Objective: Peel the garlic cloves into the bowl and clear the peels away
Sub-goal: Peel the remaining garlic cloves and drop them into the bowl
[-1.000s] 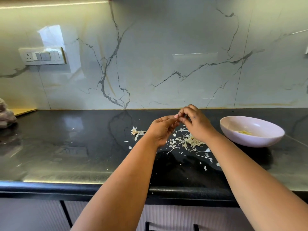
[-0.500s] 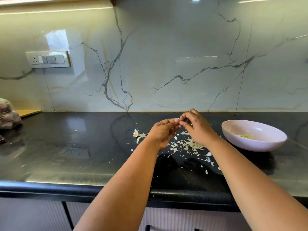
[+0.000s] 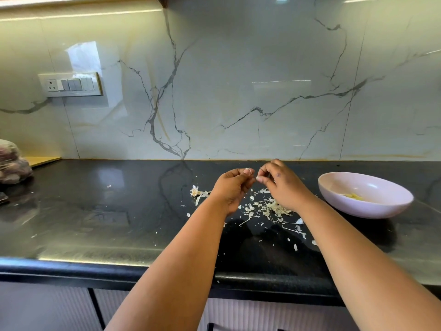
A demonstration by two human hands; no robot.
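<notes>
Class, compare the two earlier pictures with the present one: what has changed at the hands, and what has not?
The left hand and right hand, fingertips touching before, have drawn slightly apart. The left grip shows a pale garlic clove; the right pinches something too small to identify. The bowl, the peel scraps and the countertop stayed as they were.

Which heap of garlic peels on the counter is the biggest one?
The heap of peels just below the right hand, beside the bowl. It is dense and wide; the clump left of the left hand is small, the rest only scattered flakes.
</notes>
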